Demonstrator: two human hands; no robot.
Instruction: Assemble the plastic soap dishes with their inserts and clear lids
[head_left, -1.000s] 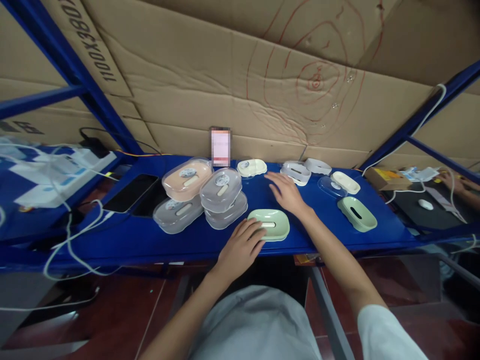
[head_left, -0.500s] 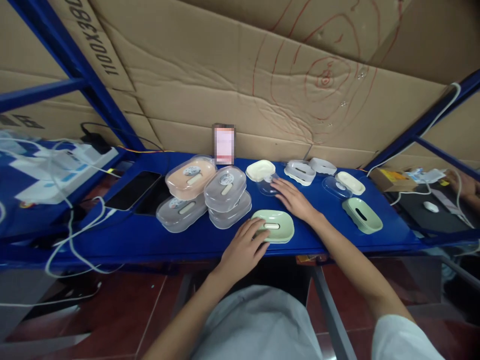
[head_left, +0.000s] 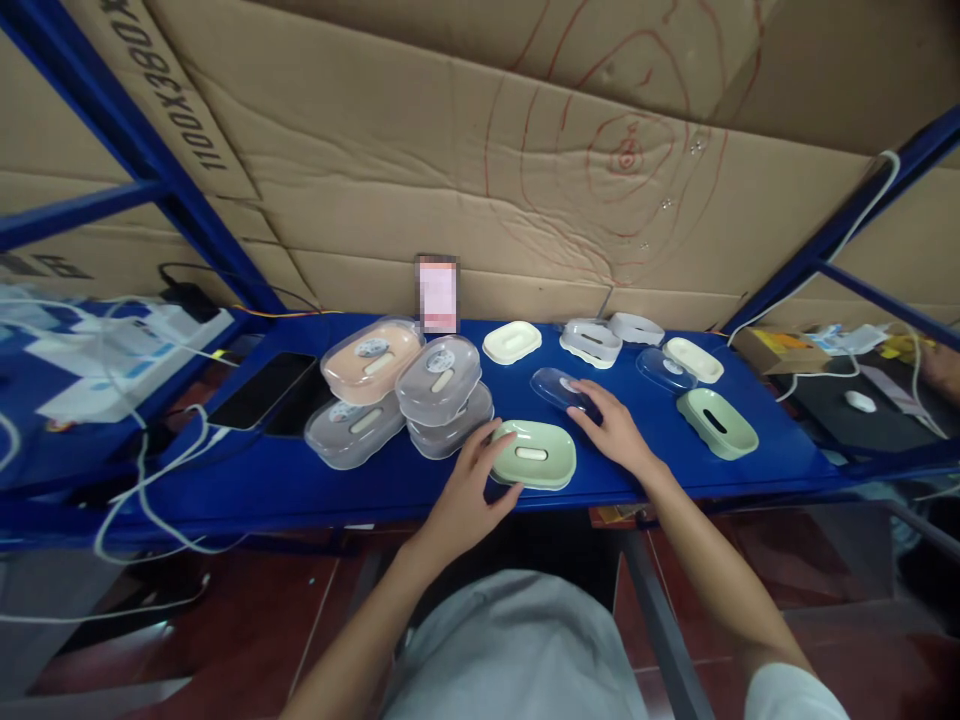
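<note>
A pale green soap dish with a white oblong piece in its middle sits near the table's front edge. My left hand grips its left end, thumb at the front rim and fingers over the back rim. Just behind and to the right, my right hand pinches a clear oval lid by its right side; the lid is tilted above the blue table. Farther back lies a cream soap dish part. To the left, lidded soap boxes are stacked: a peach one and several grey ones.
At the right are a green slotted tray, a cream dish, another clear lid and grey parts. A phone leans on the cardboard wall. A black phone and cables lie left.
My right hand has lifted the clear lid away from the cream part and brought it nearer, toward the green dish. My left fingers have moved from over the green dish to its left end.
</note>
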